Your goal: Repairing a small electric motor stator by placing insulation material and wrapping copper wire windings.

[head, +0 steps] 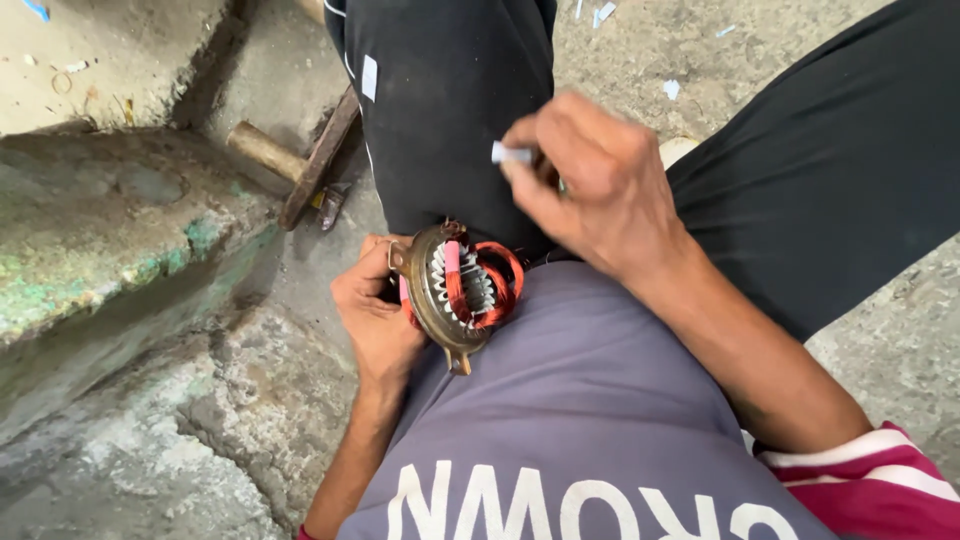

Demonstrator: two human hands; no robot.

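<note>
A round metal motor part [455,290] is held up on its edge near the middle of the view, pressed against the person's lap. It is kept there, it seems, so that its open side faces up toward the eyes and the slots inside can be seen. Red wire [497,283] is wound in loops through the slots, and white paper strips [478,285] are tucked between the metal teeth.

The left hand [375,315] is found at 9 o'clock from the motor part. It is curled around the rim, with the fingers closed on the back of it, so the part is gripped tight and kept from rolling.

The right hand [590,185] is raised at 1 o'clock from the motor part, a little apart from it. Its thumb and fingers are pinched shut on a small white paper piece [510,154]. The rest of the hand is loosely bent. The piece is held by its end, likely so it can be slid into a slot.

At 11 o'clock from the motor part, a hammer [300,165] with a wooden handle is laid on the concrete floor [250,400], near the black trouser leg [450,100]. Bits of white paper are scattered on the floor at 12 o'clock.
</note>
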